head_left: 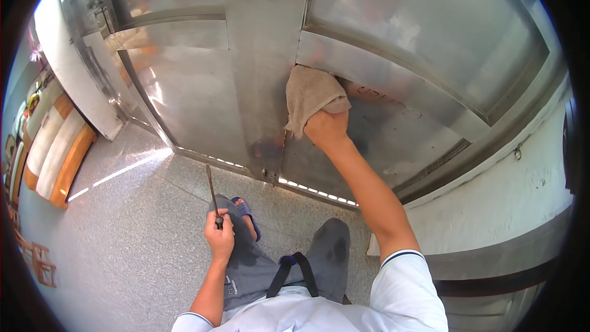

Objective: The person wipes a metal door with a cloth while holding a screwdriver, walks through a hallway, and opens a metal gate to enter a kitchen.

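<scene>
A beige cloth (312, 95) lies bunched against the metal door (261, 55), near the upper corner of its lower right panel. My right hand (327, 128) grips the cloth's lower edge and presses it to the door, with my arm stretched forward. Lower on the left, my left hand (220, 233) is closed around the dark handle of a screwdriver (211, 187). Its long thin shaft points up and away from me, over the floor. Dark handwritten marks show on the panel to the right of the cloth.
Light comes through a gap under the door onto the speckled floor (135, 221). A wooden seat with pale cushions (58, 147) stands at the left, with a small wooden stool (43, 265) nearer. A white wall (491, 209) is at the right. My sandalled foot (247, 218) is near the door.
</scene>
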`<state>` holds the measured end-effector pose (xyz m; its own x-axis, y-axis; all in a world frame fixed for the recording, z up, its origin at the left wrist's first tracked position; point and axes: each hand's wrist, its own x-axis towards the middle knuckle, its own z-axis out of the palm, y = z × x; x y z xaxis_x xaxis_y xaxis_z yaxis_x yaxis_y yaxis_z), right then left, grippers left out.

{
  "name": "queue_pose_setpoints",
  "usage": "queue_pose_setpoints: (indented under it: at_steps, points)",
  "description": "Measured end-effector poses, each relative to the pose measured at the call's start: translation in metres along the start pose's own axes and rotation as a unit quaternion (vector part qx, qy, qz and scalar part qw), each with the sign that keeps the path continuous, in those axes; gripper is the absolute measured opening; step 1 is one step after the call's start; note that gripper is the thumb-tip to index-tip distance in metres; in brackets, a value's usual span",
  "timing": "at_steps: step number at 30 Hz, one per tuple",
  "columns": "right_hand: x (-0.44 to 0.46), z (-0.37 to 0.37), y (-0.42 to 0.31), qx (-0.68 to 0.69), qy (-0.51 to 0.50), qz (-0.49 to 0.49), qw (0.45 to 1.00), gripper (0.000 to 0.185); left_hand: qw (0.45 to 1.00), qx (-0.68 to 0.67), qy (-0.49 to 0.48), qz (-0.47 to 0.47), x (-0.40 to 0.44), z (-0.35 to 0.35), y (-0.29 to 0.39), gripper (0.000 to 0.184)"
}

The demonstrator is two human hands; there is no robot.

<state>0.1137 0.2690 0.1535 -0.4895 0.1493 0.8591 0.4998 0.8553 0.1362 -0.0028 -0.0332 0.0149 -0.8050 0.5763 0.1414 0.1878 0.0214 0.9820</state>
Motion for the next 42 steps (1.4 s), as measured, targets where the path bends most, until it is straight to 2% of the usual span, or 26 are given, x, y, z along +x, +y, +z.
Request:
queue_pose_setpoints:
  at_steps: [1, 3, 5, 9, 10, 12, 13, 17, 19, 20, 22, 26, 28, 31, 34, 37, 40, 42]
  points:
    - [-0.008, -0.003, 0.002, 0.0, -0.003, 0.004, 1.0, 0.049, 1.0, 0.01, -0.008, -0.003, -0.001, -0.002, 0.002, 0.008]
    - [-0.028, -0.017, 0.01, 0.123, -0.106, 0.15, 0.975, 0.052, 1.0, 0.008, -0.005, -0.003, -0.003, -0.004, -0.002, 0.007]
    - [-0.057, -0.034, 0.023, -0.083, -0.139, 0.091, 0.982, 0.052, 1.0, -0.006, 0.006, 0.002, 0.0, -0.002, -0.005, 0.007]
    - [-0.105, -0.069, 0.035, -0.084, -0.169, 0.314, 0.931, 0.054, 1.0, -0.016, 0.015, -0.008, -0.001, -0.01, -0.005, 0.008]
    - [-0.114, -0.071, 0.036, -0.087, -0.172, 0.31, 0.931, 0.054, 1.0, -0.015, 0.015, -0.009, 0.0, -0.01, -0.005, 0.008]
    - [-0.127, -0.07, 0.037, -0.058, -0.065, 0.245, 0.966, 0.054, 1.0, -0.027, 0.014, -0.009, 0.0, -0.009, -0.004, 0.008]
    - [-0.125, -0.067, 0.036, -0.06, -0.067, 0.243, 0.966, 0.054, 0.999, -0.033, 0.015, -0.006, 0.0, -0.008, -0.004, 0.008]
    - [-0.083, -0.014, 0.007, -0.079, -0.159, 0.131, 0.975, 0.053, 0.999, 0.008, 0.019, 0.024, 0.001, -0.006, -0.012, 0.008]
    - [-0.059, 0.017, -0.003, 0.117, -0.099, 0.166, 0.974, 0.046, 0.997, 0.038, 0.027, 0.055, 0.0, -0.007, -0.019, 0.008]
    - [-0.044, 0.029, -0.005, 0.119, -0.096, 0.165, 0.974, 0.046, 0.997, 0.04, 0.03, 0.058, 0.0, -0.008, -0.017, 0.008]
    - [-0.018, 0.037, -0.013, 0.021, -0.004, 0.07, 0.997, 0.057, 1.0, -0.022, 0.02, 0.0, -0.003, -0.01, -0.01, 0.007]
    - [-0.017, 0.026, -0.028, 0.051, -0.018, 0.058, 0.997, 0.058, 0.999, -0.022, 0.026, -0.035, -0.005, -0.01, -0.005, 0.007]
    - [-0.028, 0.035, -0.029, -0.004, -0.022, 0.081, 0.996, 0.055, 1.0, 0.005, 0.013, -0.012, -0.004, -0.01, 0.001, 0.006]
    - [-0.037, 0.022, -0.031, 0.005, -0.062, 0.109, 0.992, 0.05, 0.999, 0.027, -0.015, 0.012, -0.001, -0.009, -0.008, 0.008]
    - [-0.069, 0.023, -0.024, 0.04, -0.087, 0.071, 0.993, 0.047, 0.999, 0.034, -0.004, 0.024, -0.002, -0.005, -0.013, 0.009]
    - [-0.06, 0.005, -0.015, 0.044, -0.063, 0.034, 0.996, 0.047, 1.0, 0.017, 0.002, 0.011, -0.002, -0.001, -0.001, 0.007]
    - [-0.041, -0.005, 0.008, 0.053, -0.024, 0.048, 0.997, 0.044, 0.999, 0.028, -0.003, 0.023, -0.002, 0.002, 0.003, 0.008]
    - [-0.034, -0.035, 0.018, 0.033, -0.038, 0.073, 0.996, 0.044, 0.999, 0.032, -0.008, 0.026, -0.002, 0.001, -0.003, 0.008]
